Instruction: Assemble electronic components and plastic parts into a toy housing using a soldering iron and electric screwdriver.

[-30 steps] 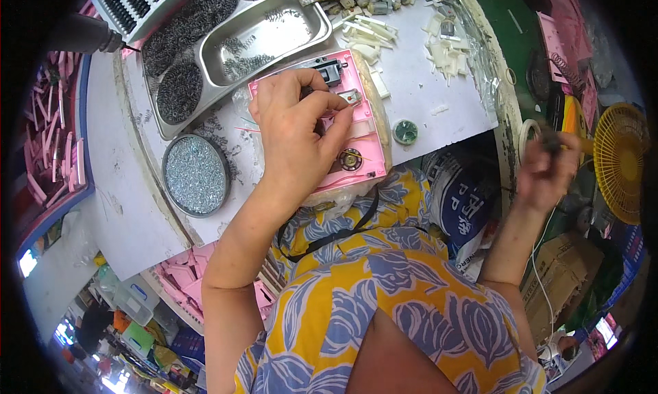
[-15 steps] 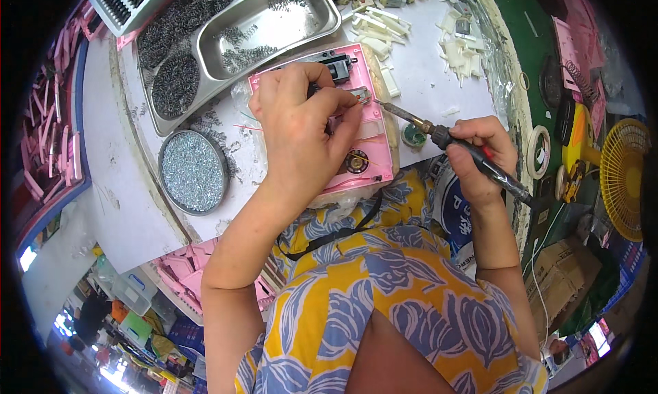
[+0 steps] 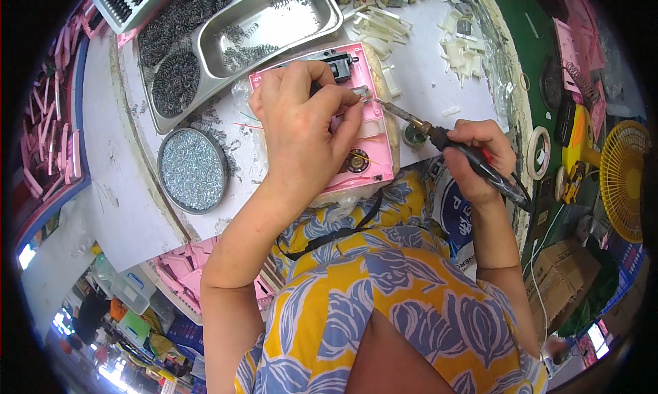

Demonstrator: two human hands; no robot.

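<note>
In front of me lies a pink plastic housing (image 3: pixel 381 155) with a black part (image 3: pixel 339 68) at its far end and a small round dark part (image 3: pixel 357 161) nearer me. My left hand (image 3: pixel 305 120) rests over the housing, thumb and forefinger pinched together beside a small metal motor (image 3: pixel 362 93). Whatever is between those fingertips is too small and covered to name. A soldering iron (image 3: pixel 473 157) with a black handle is gripped in my right hand (image 3: pixel 481 154). Its tip points left and reaches close to the motor; I cannot tell whether it touches.
A round dish of small metal screws or pins (image 3: pixel 193 171) stands at the left. Behind it, a metal tray (image 3: pixel 212 51) holds dark springs. White plastic pieces (image 3: pixel 462 55) lie at the far right, with a small green pot (image 3: pixel 414 135), a tape roll (image 3: pixel 539 153) and a yellow fan (image 3: pixel 624 178).
Both hands stay almost in place. The soldering iron and my right hand have shifted very slightly, with the tip still near the motor.
</note>
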